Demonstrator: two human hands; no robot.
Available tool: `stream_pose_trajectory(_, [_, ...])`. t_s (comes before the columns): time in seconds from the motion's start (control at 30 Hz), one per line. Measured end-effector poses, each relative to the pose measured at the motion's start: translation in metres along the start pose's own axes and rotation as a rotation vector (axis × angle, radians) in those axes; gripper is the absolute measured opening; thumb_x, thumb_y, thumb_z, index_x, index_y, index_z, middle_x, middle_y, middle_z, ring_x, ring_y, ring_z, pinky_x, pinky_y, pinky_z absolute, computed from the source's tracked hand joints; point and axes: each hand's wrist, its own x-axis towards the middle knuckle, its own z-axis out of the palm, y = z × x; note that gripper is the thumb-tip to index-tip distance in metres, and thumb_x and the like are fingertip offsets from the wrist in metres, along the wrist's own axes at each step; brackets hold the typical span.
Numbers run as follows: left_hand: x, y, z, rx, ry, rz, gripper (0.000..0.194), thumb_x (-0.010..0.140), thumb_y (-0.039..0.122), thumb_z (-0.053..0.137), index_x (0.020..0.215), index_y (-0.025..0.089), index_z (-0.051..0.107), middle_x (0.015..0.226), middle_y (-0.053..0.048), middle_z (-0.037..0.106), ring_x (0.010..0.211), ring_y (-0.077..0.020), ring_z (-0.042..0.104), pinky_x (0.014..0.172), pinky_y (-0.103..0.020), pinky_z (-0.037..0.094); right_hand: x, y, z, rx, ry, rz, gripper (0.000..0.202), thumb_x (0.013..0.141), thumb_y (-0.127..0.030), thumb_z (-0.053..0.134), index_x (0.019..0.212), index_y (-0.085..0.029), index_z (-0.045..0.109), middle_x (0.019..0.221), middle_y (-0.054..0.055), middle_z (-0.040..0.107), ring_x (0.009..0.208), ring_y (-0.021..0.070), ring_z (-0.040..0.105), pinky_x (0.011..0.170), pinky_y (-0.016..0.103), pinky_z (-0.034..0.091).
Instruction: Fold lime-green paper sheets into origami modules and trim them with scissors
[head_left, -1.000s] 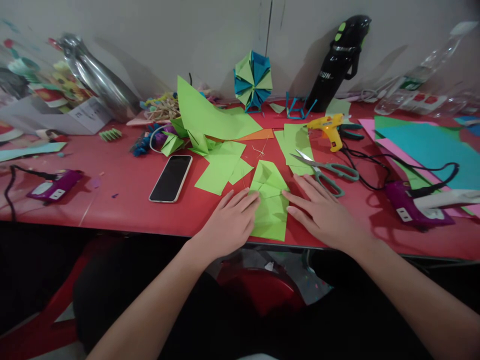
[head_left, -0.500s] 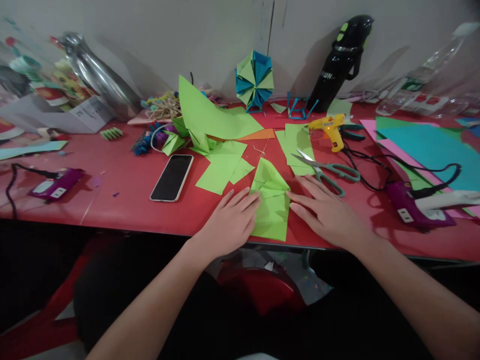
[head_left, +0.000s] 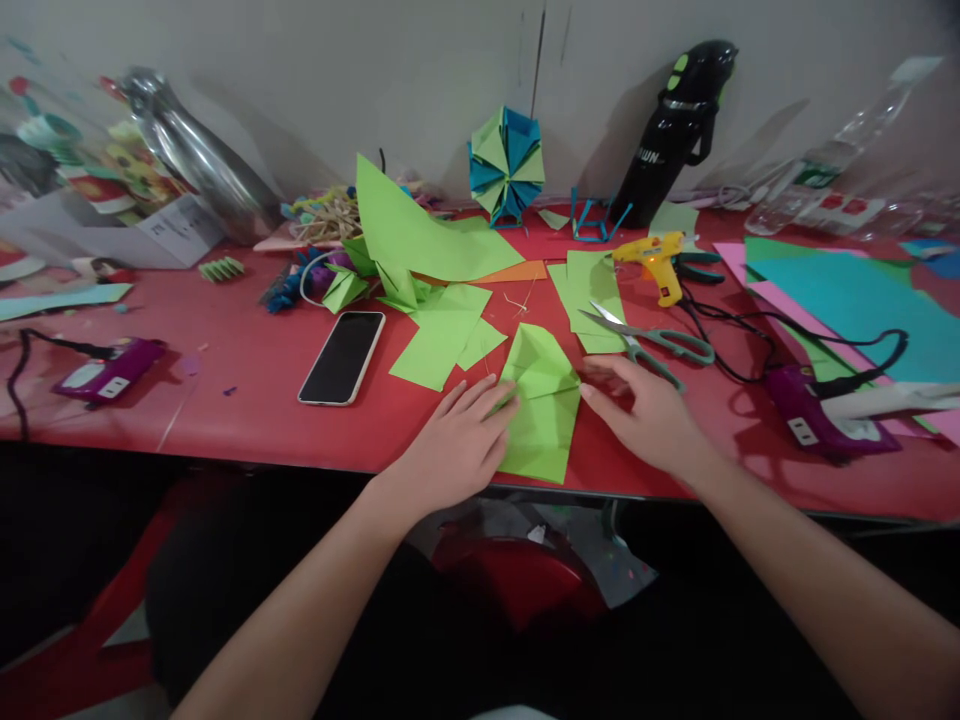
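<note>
A light green folded paper (head_left: 541,430) lies at the front edge of the red table, its top end folded to a peak. My left hand (head_left: 457,440) rests flat with fingers spread, its fingertips on the paper's left edge. On the other side, my right hand (head_left: 645,410) is at the paper's right edge, fingers curved and apart, thumb and forefinger near the fold. Grey-handled scissors (head_left: 652,338) lie open just beyond my right hand, partly over green paper strips (head_left: 592,290). More green pieces (head_left: 442,335) lie beyond my left hand.
A phone (head_left: 343,358) lies at left. A yellow glue gun (head_left: 660,262), a black bottle (head_left: 675,135) and a blue-green paper wheel (head_left: 507,165) are at the back. Purple power sockets (head_left: 109,370) sit at left and right. Coloured sheets (head_left: 862,300) lie at right.
My right hand's fingers have drawn together and curled more at the paper's right edge. The folded part of the paper looks flatter. My left hand has hardly moved.
</note>
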Motion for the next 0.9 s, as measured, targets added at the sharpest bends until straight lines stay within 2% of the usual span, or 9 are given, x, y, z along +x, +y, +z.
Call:
stream_pose_trajectory(0.1, [0.0, -0.001, 0.001, -0.031, 0.024, -0.003, 0.043, 0.105, 0.023, 0.041, 0.144, 0.017, 0.057, 0.163, -0.014, 0.043, 0.154, -0.0324, 0.034, 0.123, -0.057, 0.035, 0.007, -0.001, 0.005, 0.054, -0.026, 0.093, 0.043, 0.089, -0.042, 0.069, 0.125, -0.019, 0.066, 0.11, 0.013, 0.076, 0.094, 0.0286, 0.073, 0.083, 0.049, 0.062])
stream_pose_trajectory(0.23, [0.0, -0.003, 0.002, -0.055, 0.04, -0.016, 0.042, 0.104, 0.026, 0.044, 0.143, 0.018, 0.058, 0.16, -0.015, 0.046, 0.154, -0.0332, 0.034, 0.125, -0.059, 0.032, 0.015, -0.007, 0.008, 0.294, -0.069, 0.178, 0.047, 0.08, -0.042, 0.078, 0.118, -0.017, 0.068, 0.102, 0.012, 0.076, 0.086, 0.0266, 0.074, 0.081, 0.048, 0.063])
stream_pose_trajectory(0.4, [0.002, -0.004, 0.005, -0.105, 0.078, -0.048, 0.04, 0.102, 0.027, 0.049, 0.139, 0.02, 0.062, 0.156, -0.015, 0.05, 0.152, -0.0346, 0.037, 0.124, -0.062, 0.032, 0.02, -0.015, 0.011, 0.505, -0.118, 0.253, 0.037, 0.075, -0.04, 0.082, 0.103, -0.02, 0.068, 0.097, 0.01, 0.078, 0.086, 0.0266, 0.076, 0.082, 0.048, 0.064])
stream_pose_trajectory(0.5, [0.005, -0.007, 0.008, -0.244, 0.183, -0.119, 0.029, 0.099, 0.028, 0.058, 0.125, 0.021, 0.069, 0.154, -0.014, 0.052, 0.145, -0.0331, 0.048, 0.118, -0.058, 0.042, 0.022, -0.017, 0.011, 0.526, -0.053, 0.247, 0.035, 0.073, -0.042, 0.084, 0.095, -0.021, 0.067, 0.09, 0.007, 0.077, 0.083, 0.0257, 0.075, 0.08, 0.046, 0.064])
stream_pose_trajectory(0.6, [0.011, -0.01, 0.009, -0.477, 0.351, -0.225, 0.012, 0.094, 0.029, 0.067, 0.099, 0.019, 0.071, 0.147, -0.014, 0.058, 0.14, -0.0308, 0.054, 0.111, -0.053, 0.051, 0.021, -0.021, 0.008, 0.569, -0.002, 0.194, 0.031, 0.073, -0.041, 0.084, 0.091, -0.023, 0.067, 0.087, 0.004, 0.075, 0.08, 0.0223, 0.073, 0.077, 0.042, 0.063])
stream_pose_trajectory(0.67, [0.015, -0.012, 0.008, -0.688, 0.473, -0.305, 0.014, 0.089, 0.029, 0.073, 0.086, 0.019, 0.064, 0.127, -0.013, 0.07, 0.125, -0.0277, 0.065, 0.099, -0.046, 0.059, 0.018, -0.026, 0.006, 0.599, 0.017, 0.16, 0.028, 0.074, -0.04, 0.083, 0.09, -0.024, 0.067, 0.084, 0.002, 0.074, 0.078, 0.0207, 0.072, 0.076, 0.04, 0.063])
stream_pose_trajectory(0.73, [0.018, -0.013, 0.005, -0.884, 0.558, -0.388, 0.022, 0.084, 0.029, 0.078, 0.084, 0.02, 0.058, 0.098, -0.007, 0.076, 0.094, -0.021, 0.074, 0.079, -0.035, 0.063, 0.015, -0.03, 0.005, 0.606, 0.024, 0.13, 0.027, 0.076, -0.04, 0.083, 0.09, -0.025, 0.066, 0.085, 0.002, 0.074, 0.079, 0.0202, 0.072, 0.076, 0.039, 0.063])
stream_pose_trajectory(0.8, [0.019, -0.014, 0.0, -1.002, 0.57, -0.435, 0.027, 0.08, 0.029, 0.082, 0.096, 0.021, 0.061, 0.078, 0.0, 0.072, 0.068, -0.0147, 0.07, 0.061, -0.027, 0.058, 0.013, -0.032, 0.005, 0.602, 0.007, 0.108, 0.026, 0.079, -0.041, 0.081, 0.091, -0.025, 0.065, 0.087, 0.003, 0.074, 0.08, 0.0205, 0.072, 0.078, 0.039, 0.064])
stream_pose_trajectory(0.9, [0.019, -0.015, -0.005, -1.004, 0.559, -0.418, 0.038, 0.078, 0.028, 0.083, 0.112, 0.02, 0.068, 0.074, 0.001, 0.073, 0.063, -0.0141, 0.068, 0.057, -0.025, 0.055, 0.011, -0.033, 0.004, 0.586, -0.022, 0.078, 0.028, 0.083, -0.042, 0.078, 0.1, -0.025, 0.064, 0.097, 0.005, 0.076, 0.088, 0.0231, 0.074, 0.084, 0.043, 0.064])
